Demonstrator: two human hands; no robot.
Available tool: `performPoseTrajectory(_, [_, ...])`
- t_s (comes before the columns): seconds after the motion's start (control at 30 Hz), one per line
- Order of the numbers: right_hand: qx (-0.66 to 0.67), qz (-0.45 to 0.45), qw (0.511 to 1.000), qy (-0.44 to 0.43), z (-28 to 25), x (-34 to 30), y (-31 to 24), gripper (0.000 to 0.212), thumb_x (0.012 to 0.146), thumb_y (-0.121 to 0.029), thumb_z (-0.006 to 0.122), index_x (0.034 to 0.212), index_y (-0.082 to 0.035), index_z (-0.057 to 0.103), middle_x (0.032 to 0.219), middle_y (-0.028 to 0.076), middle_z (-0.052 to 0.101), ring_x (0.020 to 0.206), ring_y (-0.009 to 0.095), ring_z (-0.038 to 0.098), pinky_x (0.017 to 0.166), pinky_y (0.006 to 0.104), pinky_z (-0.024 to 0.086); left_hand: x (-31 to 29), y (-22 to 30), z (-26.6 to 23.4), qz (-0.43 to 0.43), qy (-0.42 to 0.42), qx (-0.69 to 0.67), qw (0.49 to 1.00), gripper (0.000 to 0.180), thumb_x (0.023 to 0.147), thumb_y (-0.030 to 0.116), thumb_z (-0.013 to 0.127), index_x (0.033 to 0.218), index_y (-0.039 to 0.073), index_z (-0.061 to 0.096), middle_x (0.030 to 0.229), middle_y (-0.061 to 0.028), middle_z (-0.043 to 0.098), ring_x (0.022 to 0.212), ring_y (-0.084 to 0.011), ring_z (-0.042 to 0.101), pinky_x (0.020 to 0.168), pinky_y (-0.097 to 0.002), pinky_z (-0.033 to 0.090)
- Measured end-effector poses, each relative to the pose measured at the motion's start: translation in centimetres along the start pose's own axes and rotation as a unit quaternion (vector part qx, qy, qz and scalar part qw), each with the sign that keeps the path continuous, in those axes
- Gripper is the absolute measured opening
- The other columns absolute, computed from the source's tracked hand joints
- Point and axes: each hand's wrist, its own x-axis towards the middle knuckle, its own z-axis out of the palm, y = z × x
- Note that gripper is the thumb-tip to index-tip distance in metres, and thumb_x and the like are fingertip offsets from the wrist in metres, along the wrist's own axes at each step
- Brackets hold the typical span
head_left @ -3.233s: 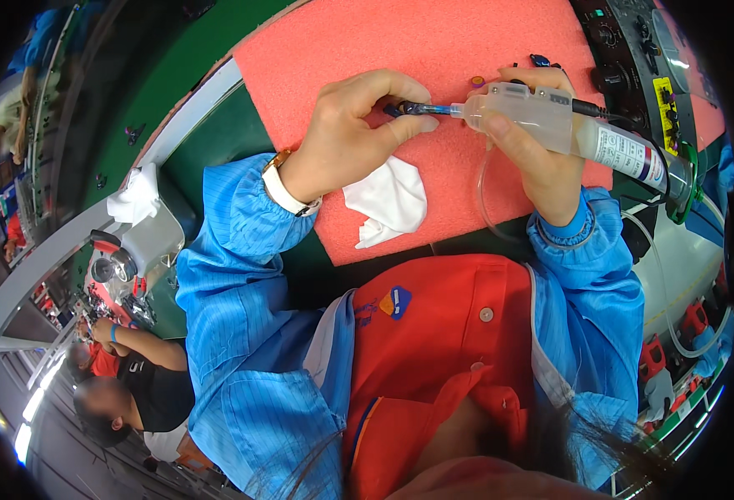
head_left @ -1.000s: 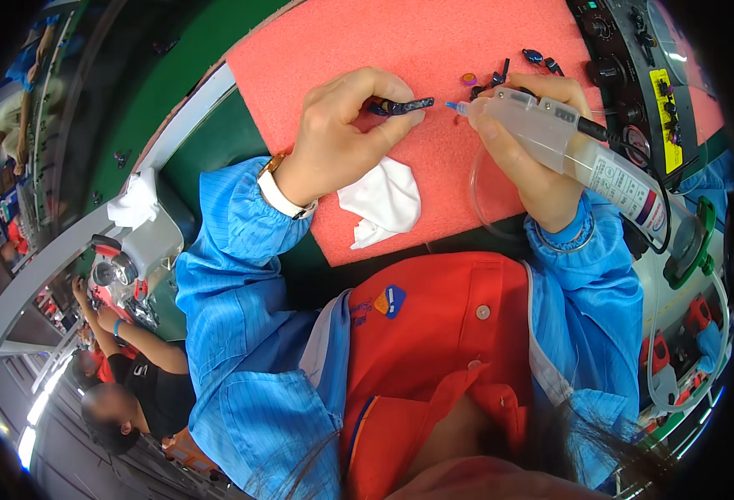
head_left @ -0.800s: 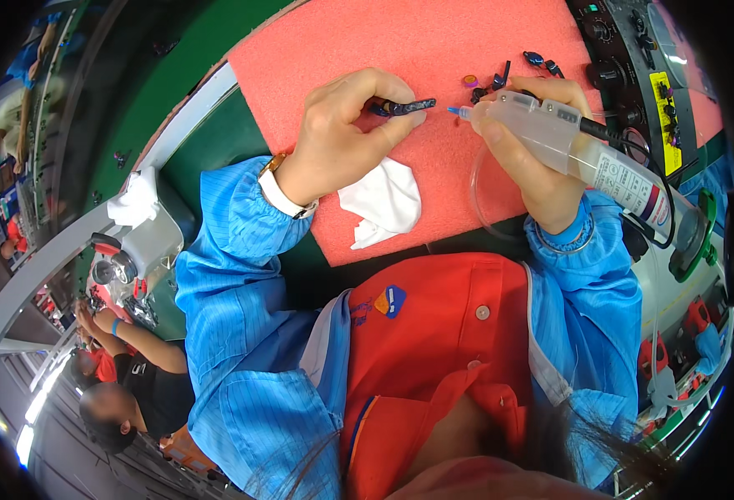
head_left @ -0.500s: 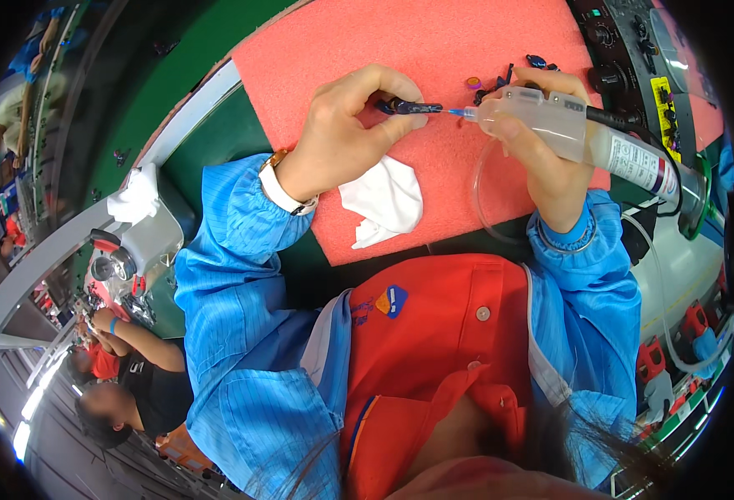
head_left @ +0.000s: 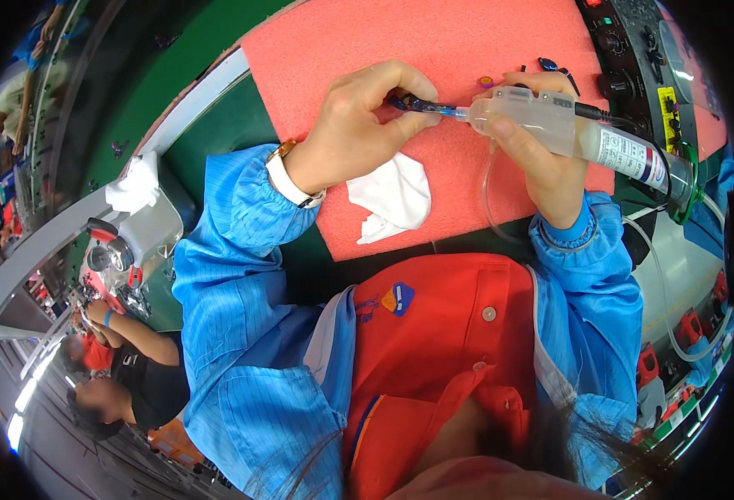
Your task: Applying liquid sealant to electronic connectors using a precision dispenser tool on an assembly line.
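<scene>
My left hand (head_left: pixel 357 129) pinches a small, glossy dark part (head_left: pixel 424 106) between thumb and fingers, above the pink foam mat (head_left: pixel 317 58). My right hand (head_left: pixel 542 171) is wrapped round a translucent glue dispenser (head_left: pixel 542 123) with a labelled cartridge at its rear. Its thin needle points left and meets the dark part, or lies right over it; actual touching is too small to tell. A crumpled white cloth (head_left: pixel 394 198) lies on the mat below my left hand. Beyond my right fingers are a small purple-and-yellow round piece (head_left: pixel 485 82) and several dark parts (head_left: pixel 548 64).
Black control boxes with knobs (head_left: pixel 613 83) line the right side. A clear tube (head_left: pixel 488 192) hangs from the dispenser, and a green-rimmed holder (head_left: pixel 690 183) surrounds the cartridge's rear. To the left stands a whitish container (head_left: pixel 152 225) with white tissue on top. Another person (head_left: pixel 146 367) works at lower left.
The needle has come closer to the dark part and now overlaps its right end. The dispenser has shifted slightly left relative to the part. The whole view has moved a little.
</scene>
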Motion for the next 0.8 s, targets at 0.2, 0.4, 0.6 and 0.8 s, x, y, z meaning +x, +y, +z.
performPoseTrajectory(0.2, [0.052,0.047,0.997,0.029,0.05,-0.04,0.18,0.021,0.071,-0.014,0.071,0.085,0.001,0.063,0.095,0.009,0.050,0.081,0.019,0.059,0.067,0.0254,0.049,-0.03,-0.04,0.08,0.004,0.000,0.004,1.000,0.023,0.066,-0.007,0.068,0.084,0.000,0.056,0.083,-0.0072,0.060,0.078,-0.0155,0.059,0.072,-0.0256,0.048])
performPoseTrajectory(0.4, [0.062,0.041,0.996,0.043,-0.26,-0.06,0.18,0.021,0.071,-0.014,0.070,0.084,0.001,0.064,0.095,0.009,0.050,0.080,0.019,0.059,0.067,0.0261,0.049,0.30,-0.10,0.46,0.033,0.031,-0.013,0.999,0.018,0.066,-0.001,0.068,0.081,0.001,0.057,0.072,-0.0064,0.058,0.066,-0.0146,0.058,0.059,-0.0238,0.047])
performPoseTrajectory(0.6, [0.053,0.044,0.997,0.041,-0.27,-0.08,0.03,0.023,0.071,-0.013,0.070,0.087,0.002,0.061,0.093,0.009,0.053,0.080,0.018,0.060,0.068,0.0262,0.049,0.22,-0.18,0.36,0.032,0.030,-0.025,0.999,0.017,0.067,-0.001,0.068,0.080,0.001,0.057,0.073,-0.0063,0.058,0.067,-0.0139,0.058,0.060,-0.0231,0.047])
performPoseTrajectory(0.8, [0.106,0.070,0.990,0.055,-0.19,-0.19,0.08,0.027,0.070,-0.010,0.071,0.091,0.002,0.057,0.090,0.009,0.056,0.081,0.018,0.060,0.069,0.0260,0.050,0.15,-0.32,0.31,0.029,0.027,-0.029,0.999,0.017,0.067,-0.003,0.068,0.080,0.000,0.057,0.073,-0.0061,0.059,0.068,-0.0137,0.059,0.061,-0.0229,0.048])
